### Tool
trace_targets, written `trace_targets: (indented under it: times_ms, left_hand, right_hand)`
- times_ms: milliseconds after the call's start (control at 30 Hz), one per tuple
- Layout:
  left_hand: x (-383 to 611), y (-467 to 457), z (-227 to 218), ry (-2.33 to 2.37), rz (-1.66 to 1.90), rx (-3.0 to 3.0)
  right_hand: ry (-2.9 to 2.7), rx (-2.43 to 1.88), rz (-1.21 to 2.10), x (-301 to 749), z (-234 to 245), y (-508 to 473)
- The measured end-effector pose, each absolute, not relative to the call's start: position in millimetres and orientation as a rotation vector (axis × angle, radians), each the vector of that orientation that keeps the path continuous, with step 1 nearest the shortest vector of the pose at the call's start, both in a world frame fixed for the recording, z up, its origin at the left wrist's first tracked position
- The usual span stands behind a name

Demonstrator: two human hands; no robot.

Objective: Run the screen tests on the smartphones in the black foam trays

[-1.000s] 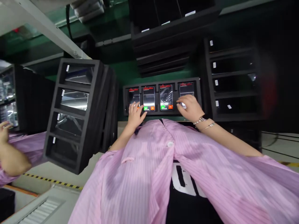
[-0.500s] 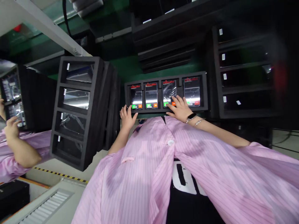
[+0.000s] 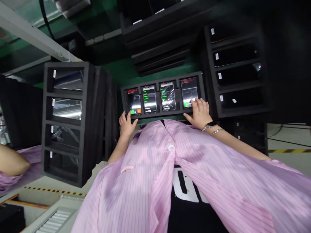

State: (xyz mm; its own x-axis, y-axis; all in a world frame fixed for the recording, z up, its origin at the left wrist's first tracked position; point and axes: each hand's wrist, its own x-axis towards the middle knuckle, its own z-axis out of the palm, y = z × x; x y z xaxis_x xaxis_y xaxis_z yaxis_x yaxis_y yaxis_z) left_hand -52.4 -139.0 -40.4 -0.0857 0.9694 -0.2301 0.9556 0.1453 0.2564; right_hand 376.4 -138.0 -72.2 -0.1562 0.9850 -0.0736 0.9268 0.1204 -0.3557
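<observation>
Several smartphones lie face up in the slots of a black foam tray [image 3: 152,116] in front of me. The two middle ones, a smartphone [image 3: 149,105] and its neighbour [image 3: 168,100], show short green lines of text. The leftmost smartphone [image 3: 133,98] and the rightmost smartphone [image 3: 189,90] show red text at the top and coloured buttons at the bottom. My right hand [image 3: 201,113] is open, its fingertips over the lower edge of the rightmost phone. My left hand [image 3: 126,125] is open with fingers spread at the tray's lower left corner, just below the leftmost phone.
At left stands a stack of black foam trays [image 3: 86,129] holding dark devices. Another loaded tray [image 3: 239,113] is at right, and more stacked trays [image 3: 157,48] lie behind. A co-worker's arm [image 3: 13,160] shows at far left. A pale metal beam [image 3: 36,34] crosses the upper left.
My right hand has moved right, from the third phone to the rightmost one. The two middle screens have switched from red text with buttons to green lines. The whole view has shifted somewhat.
</observation>
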Motion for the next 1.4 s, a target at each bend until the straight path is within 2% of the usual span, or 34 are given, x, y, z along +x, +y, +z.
trace_targets:
  times_ms: [267,567,767,1100,1233,1400]
  left_hand:
    - [-14,-121,-32,1.927,0.093,2.011]
    - [13,-103,-35,1.772,-0.035,2.124]
    - [14,-100,-35,1.767,-0.065,2.141]
    - [-37,-116,-39,2.155,0.087,1.835]
    - [-47,-121,-42,2.173,0.041,1.766]
    - [-43,-118,-42,2.172,0.007,1.78]
  right_hand:
    - [-2.229,-1.946,0.506,371,-74,-137]
    - [-2.482,-1.511,0.628,324,-61,-112]
    - [-2.627,-1.385,0.642,307,-65,-104]
    - [-2.51,-1.615,0.61,331,-62,-112]
    - [-2.348,-1.824,0.524,361,-61,-122]
    - [-2.298,-1.828,0.546,369,-61,-120]
